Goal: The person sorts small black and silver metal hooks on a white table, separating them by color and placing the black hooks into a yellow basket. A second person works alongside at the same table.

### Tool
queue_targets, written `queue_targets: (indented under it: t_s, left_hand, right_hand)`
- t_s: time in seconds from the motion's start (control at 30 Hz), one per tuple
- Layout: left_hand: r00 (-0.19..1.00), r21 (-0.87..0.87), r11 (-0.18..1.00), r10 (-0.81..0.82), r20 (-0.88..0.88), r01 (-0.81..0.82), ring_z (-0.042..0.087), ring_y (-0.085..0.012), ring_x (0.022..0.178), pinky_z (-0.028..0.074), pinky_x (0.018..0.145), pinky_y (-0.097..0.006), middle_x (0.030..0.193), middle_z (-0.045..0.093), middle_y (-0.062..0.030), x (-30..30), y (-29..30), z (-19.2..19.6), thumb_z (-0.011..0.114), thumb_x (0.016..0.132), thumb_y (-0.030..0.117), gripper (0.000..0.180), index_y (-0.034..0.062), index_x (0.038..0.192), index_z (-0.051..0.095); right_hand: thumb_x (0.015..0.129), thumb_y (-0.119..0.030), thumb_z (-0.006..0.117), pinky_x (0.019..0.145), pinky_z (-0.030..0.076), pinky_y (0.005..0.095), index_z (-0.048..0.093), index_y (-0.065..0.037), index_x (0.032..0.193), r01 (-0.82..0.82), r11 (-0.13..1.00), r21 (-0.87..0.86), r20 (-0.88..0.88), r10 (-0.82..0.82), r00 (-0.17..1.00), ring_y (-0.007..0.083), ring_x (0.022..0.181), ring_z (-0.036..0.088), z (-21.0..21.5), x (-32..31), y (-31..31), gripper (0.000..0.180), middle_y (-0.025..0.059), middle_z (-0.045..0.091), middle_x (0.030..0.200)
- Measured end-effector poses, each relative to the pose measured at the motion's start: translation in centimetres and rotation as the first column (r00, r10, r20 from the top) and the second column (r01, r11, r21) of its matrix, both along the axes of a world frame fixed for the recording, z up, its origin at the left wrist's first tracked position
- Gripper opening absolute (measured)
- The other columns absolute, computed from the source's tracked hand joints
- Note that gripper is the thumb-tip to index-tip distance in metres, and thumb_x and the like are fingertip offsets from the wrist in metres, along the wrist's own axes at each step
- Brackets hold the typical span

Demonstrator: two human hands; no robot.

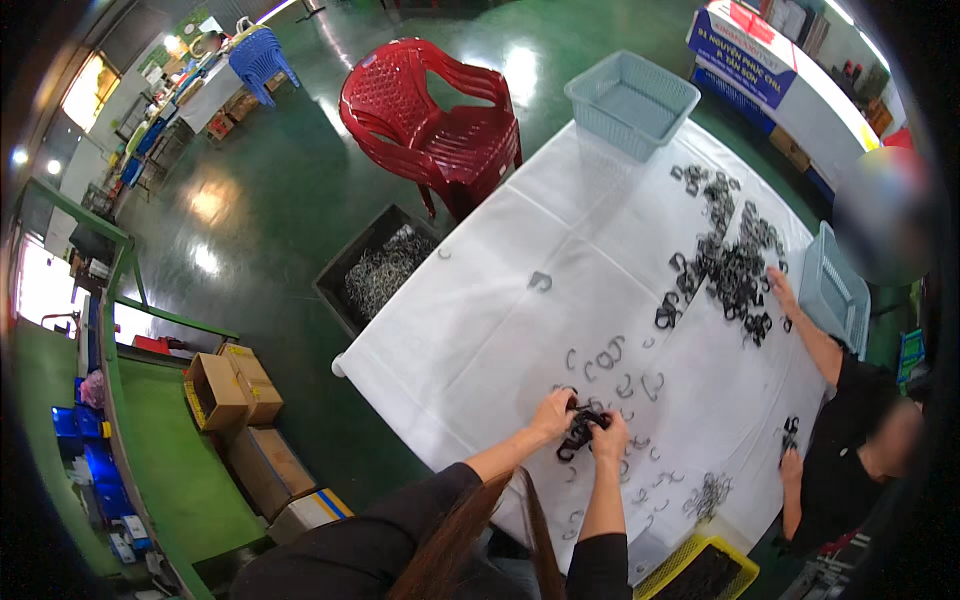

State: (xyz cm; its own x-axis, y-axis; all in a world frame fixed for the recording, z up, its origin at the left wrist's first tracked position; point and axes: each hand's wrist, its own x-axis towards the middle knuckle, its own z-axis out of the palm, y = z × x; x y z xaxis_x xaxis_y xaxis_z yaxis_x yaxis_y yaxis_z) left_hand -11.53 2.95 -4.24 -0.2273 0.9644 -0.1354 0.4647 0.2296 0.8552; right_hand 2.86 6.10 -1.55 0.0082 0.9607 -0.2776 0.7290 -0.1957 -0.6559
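Both my hands meet over the near part of a white-covered table (480,300). My left hand (553,414) is closed, its fingertips pinching small black curved parts (572,444). My right hand (610,438) is closed on the same dark cluster, a little to the right. How many parts each hand grips is too small to tell. Thin grey curved strips (604,358) lie scattered just beyond my hands, and more lie to their right. A small heap of thin strips (708,496) sits near the table's right edge.
A large pile of black curved parts (738,265) covers the far right, where a co-worker's hand (780,290) reaches in. Pale blue baskets (632,100) stand at the far corner and right edge. A yellow basket (745,572), a dark bin (350,310) and a red chair (440,125) flank the table.
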Motion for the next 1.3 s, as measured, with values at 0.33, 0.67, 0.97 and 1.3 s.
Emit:
queue_targets:
  t_s: [0.33,0.67,0.97,1.3]
  left_hand:
    - [0.664,-0.331,0.936,0.172,0.728,0.120,0.060,-0.0141,0.076,0.051,0.065,-0.029,0.092,0.064,-0.0071,-1.4,2.6,0.2,0.069,0.079,0.013,0.036,0.0019,0.110,0.057]
    - [0.905,0.145,0.968,-0.133,-0.405,0.207,0.053,-0.0255,0.091,0.043,0.078,-0.039,0.093,0.060,-0.0073,3.8,4.0,3.6,0.069,0.074,0.021,0.025,0.0120,0.097,0.064]
    - [0.727,-0.067,0.861,-0.465,-0.505,0.504,0.049,-0.0245,0.104,0.040,0.082,-0.039,0.106,0.055,-0.0059,10.2,2.3,3.2,0.073,0.072,0.029,0.047,0.0118,0.111,0.054]
    - [0.939,0.041,0.939,-0.341,-0.047,0.342,0.062,-0.0234,0.073,0.048,0.069,-0.033,0.081,0.066,-0.0082,1.6,4.4,4.1,0.072,0.076,0.022,0.022,0.0056,0.088,0.064]
  right_hand:
    - [0.078,-0.005,0.067,0.056,0.051,0.0274,0.059,0.000,0.110,0.191,0.892,-0.410,-0.646,-0.432,0.629,0.0140,0.070,0.061,2.1,10.7,0.4,0.034,0.0068,0.062,0.086]
    - [0.085,-0.014,0.064,0.067,0.053,0.0317,0.059,-0.004,0.107,0.287,0.814,-0.505,-0.737,-0.579,0.349,0.0183,0.085,0.065,4.3,16.6,-2.5,0.025,0.0041,0.064,0.090]
    - [0.075,-0.031,0.073,0.068,0.050,0.0338,0.056,-0.007,0.090,0.638,0.754,-0.156,0.001,-0.645,0.764,0.0210,0.079,0.061,0.9,15.4,2.3,0.034,0.0050,0.057,0.084]
    - [0.072,-0.030,0.074,0.077,0.048,0.0405,0.055,-0.014,0.101,0.256,0.967,0.019,0.369,-0.245,0.897,0.0287,0.094,0.058,-0.6,12.6,4.3,0.038,0.0106,0.055,0.102]
